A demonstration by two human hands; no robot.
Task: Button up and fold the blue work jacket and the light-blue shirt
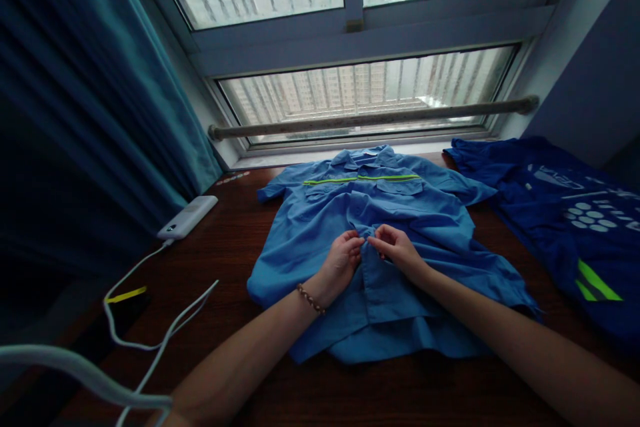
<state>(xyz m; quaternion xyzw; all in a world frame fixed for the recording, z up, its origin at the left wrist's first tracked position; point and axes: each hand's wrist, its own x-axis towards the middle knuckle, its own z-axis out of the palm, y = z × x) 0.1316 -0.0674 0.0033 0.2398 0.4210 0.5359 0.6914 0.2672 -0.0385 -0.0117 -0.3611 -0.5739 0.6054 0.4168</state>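
A light blue short-sleeved work shirt (320,227) lies front up, its collar toward the window and a yellow-green stripe across the chest. Both hands meet at the middle of its front opening. My left hand (344,255) has its fingers closed in a pinch on the shirt's front edge. Opposite it, my right hand (395,247) pinches the same edge, thumb and forefinger almost touching the left fingertips. Any button between the fingers is too small to make out. A braided bracelet (311,299) circles my left wrist.
The shirt rests on a dark wooden table (235,240). A darker blue garment (550,213) lies at the right. At the left are a white power bank (187,217), a white cable (173,327) and a yellow strip (127,295). A curtain (115,80) and a window rail (370,121) stand behind.
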